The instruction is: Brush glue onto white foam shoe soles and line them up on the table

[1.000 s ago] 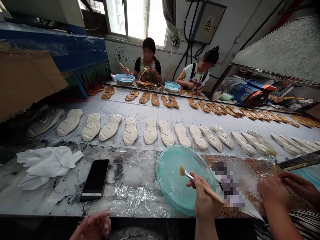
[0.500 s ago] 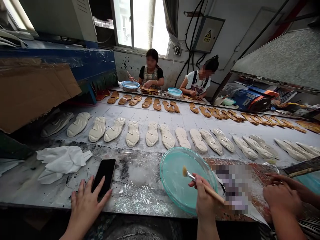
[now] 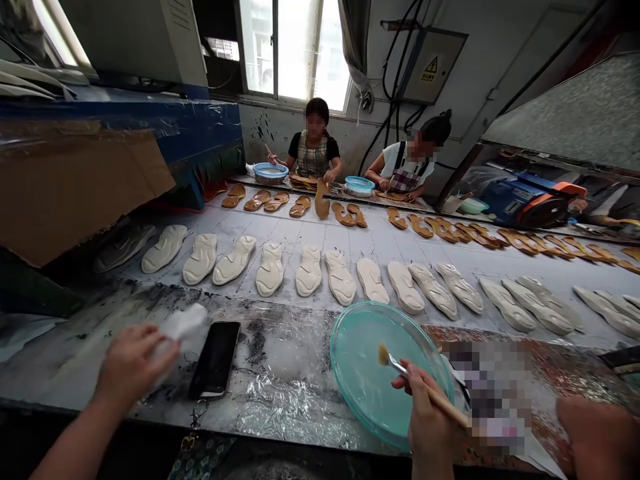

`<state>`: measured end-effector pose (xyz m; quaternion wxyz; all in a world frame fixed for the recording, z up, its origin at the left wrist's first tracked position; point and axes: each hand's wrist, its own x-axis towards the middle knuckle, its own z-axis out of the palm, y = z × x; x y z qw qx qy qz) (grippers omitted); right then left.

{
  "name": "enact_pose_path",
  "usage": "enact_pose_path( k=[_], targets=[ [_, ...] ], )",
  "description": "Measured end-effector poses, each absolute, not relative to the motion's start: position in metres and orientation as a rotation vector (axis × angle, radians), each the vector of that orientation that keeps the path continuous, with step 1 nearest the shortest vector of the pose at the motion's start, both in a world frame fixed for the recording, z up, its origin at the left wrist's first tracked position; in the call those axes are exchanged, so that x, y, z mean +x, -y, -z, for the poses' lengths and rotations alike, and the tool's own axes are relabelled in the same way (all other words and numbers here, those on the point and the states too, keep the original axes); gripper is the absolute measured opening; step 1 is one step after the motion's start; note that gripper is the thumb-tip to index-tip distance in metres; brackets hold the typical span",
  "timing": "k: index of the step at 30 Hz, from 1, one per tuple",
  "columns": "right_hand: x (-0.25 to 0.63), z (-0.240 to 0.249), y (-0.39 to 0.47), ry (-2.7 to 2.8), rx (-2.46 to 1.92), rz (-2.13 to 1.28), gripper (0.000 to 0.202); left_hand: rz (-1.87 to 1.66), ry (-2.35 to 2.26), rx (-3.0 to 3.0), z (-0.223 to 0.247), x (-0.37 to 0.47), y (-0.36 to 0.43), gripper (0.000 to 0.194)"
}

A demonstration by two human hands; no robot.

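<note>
My left hand (image 3: 137,363) is closed on a crumpled white cloth or tissue (image 3: 185,325), blurred by motion, above the left part of the workbench. Right of it a black phone (image 3: 215,360) lies flat, a small charm hanging off its lower end. In my right hand (image 3: 427,400) is a paintbrush (image 3: 395,363) with a wooden handle, gripped like a pen. Its pale bristles hover over a round turquoise basin (image 3: 345,393) holding cloudy liquid. Cream sole-shaped pieces (image 3: 270,270) lie in a row just beyond the basin.
Brown sole pieces (image 3: 433,228) line the far side of the white conveyor belt (image 3: 300,230). Two people sit opposite with blue-rimmed bowls (image 3: 360,185). A co-worker's blurred hand (image 3: 595,427) is at my right. A cardboard sheet (image 3: 85,193) stands at the left.
My left hand has left the phone, moved left and taken up the white cloth. My right hand still holds the brush over the basin. A person opposite now holds a brown sole over the belt.
</note>
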<state>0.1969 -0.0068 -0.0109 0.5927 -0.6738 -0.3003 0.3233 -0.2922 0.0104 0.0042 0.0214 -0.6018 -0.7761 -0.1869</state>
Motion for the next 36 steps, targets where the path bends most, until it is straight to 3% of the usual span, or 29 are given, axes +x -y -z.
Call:
enact_pose_path(
  k=[3, 6, 9, 17, 23, 27, 30, 36],
  targets=[
    [0.198, 0.011, 0.007, 0.692, -1.580, -0.751, 0.028, 0.557, 2.148, -2.357, 0.025, -0.243, 0.020, 0.033],
    [0.200, 0.012, 0.007, 0.703, -1.592, -0.754, 0.029, 0.323, 2.017, -2.529, 0.047, -0.225, 0.020, 0.053],
    [0.202, 0.013, 0.005, 0.713, -1.595, -0.754, 0.031, 0.139, 2.088, -2.477, 0.050, -0.237, -0.020, 0.056],
    [0.205, 0.014, 0.003, 0.731, -1.597, -0.745, 0.034, 0.162, 2.136, -2.329, 0.030, -0.251, -0.125, 0.047],
    [0.197, 0.010, 0.010, 0.739, -1.615, -0.729, 0.044, 0.300, 1.901, -2.514, 0.036, -0.240, -0.053, 0.040],
    [0.194, 0.008, 0.012, 0.763, -1.626, -0.747, 0.058, 0.432, 1.592, -2.738, 0.038, -0.243, 0.040, 0.049],
    [0.196, 0.008, 0.012, 0.768, -1.647, -0.729, 0.056, 0.524, 1.411, -2.719, 0.033, -0.242, 0.078, 0.059],
    [0.201, 0.011, 0.010, 0.837, -1.630, -0.658, 0.036, 0.273, 1.574, -2.719, 0.030, -0.237, -0.004, 0.049]
  ],
)
